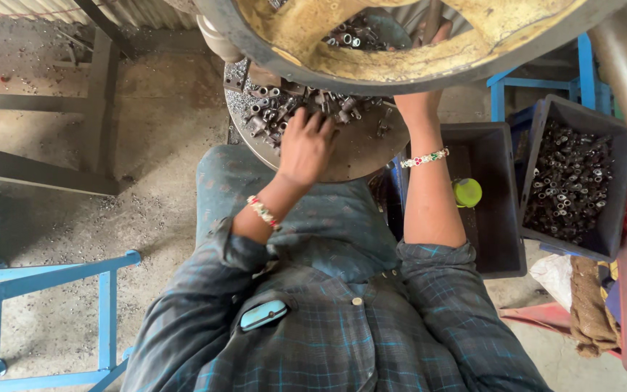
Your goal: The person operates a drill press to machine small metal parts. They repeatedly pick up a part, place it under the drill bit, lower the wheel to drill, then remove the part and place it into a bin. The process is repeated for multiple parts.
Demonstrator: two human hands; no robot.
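Dusty concrete floor (pixel 161 131) lies under me, and I sit at a round metal plate (pixel 361 156) with a big yellowed wheel rim (pixel 429 65) hanging over its far side. Small metal fittings (pixel 273 112) lie heaped on the plate's far-left part, and my left hand (pixel 305 145) rests on the pile's near edge with fingers curled down into the pieces — gripping some, I judge, though which ones I cannot tell. My right hand (pixel 429 43) reaches up behind the wheel rim; it is mostly hidden, so I cannot tell whether it is open or closed.

As for progress, a good heap still sits on the plate, while the dark bin (pixel 604 189) well to my right is filled with similar pieces. A second dark bin (pixel 502 218) just beside my right forearm looks nearly bare, holding a yellow-green cup (pixel 466 192). Blue metal frames (pixel 107 290) stand at my left — more blue framing behind the bins.
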